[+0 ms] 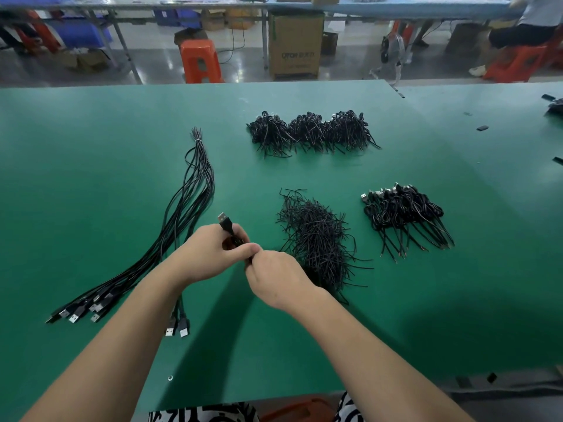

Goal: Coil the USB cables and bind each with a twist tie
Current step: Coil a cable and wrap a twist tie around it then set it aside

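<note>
A: Coil point(233, 239) sits in the left hand point(210, 254), above the surface point(91, 132), plug point(224, 222) poking up past the knuckles. Fingers curl round it.

B: Right hand point(274, 278)?

A: Pinching something at the coil's lower end. Likely a tie, but the fingers hide it; cannot confirm.

B: How to do this step well?

A: My read: left hand clamps the loops flat so they don't spring. Right hand wraps the tie round the waist of the coil, not near the plug, and twists both tails together snugly. Too loose and the loops slide out; too tight and the thin wire may kink.

B: Cable's look?

A: Black, thin, limp. USB-A plug with a bright metal shell.

B: Supplies?

A: Ties point(316, 239) heaped just right of the hands. Straight cables point(182, 214) fanned to the left, bound at the far end, plugs near the person.

B: Finished work?

A: Bound coils point(405, 217) in a row to the right, tails fanned out. Bigger heaps point(310, 132) farther back.
</note>
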`<state>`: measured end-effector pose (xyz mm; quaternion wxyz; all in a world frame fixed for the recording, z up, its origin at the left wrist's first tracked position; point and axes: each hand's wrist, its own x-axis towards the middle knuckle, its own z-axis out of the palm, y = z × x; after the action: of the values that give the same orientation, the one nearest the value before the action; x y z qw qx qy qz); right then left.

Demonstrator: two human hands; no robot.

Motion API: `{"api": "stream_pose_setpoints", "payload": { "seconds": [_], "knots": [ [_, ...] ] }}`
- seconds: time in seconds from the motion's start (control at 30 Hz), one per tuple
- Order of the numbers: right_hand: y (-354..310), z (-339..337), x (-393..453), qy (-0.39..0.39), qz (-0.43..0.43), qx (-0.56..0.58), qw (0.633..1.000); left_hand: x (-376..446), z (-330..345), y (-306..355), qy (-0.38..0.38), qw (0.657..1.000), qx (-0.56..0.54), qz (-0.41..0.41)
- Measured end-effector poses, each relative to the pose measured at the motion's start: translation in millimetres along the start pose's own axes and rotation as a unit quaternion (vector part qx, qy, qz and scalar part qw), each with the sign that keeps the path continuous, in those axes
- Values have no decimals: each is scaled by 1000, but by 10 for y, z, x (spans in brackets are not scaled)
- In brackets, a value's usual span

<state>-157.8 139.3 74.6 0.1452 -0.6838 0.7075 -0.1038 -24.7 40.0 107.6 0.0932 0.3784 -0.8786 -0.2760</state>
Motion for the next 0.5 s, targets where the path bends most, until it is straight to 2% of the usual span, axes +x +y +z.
{"api": "stream_pose_setpoints", "payload": {
  "seconds": [0.23, 0.5],
  "knots": [
    [21, 112, 37, -26, 43, 165, 985, 32, 47, -46, 10, 1000, 25, 1],
    [-92, 381, 26, 42, 89, 245, 965, 96, 143, -120, -2, 998, 39, -56]
  ]
}}
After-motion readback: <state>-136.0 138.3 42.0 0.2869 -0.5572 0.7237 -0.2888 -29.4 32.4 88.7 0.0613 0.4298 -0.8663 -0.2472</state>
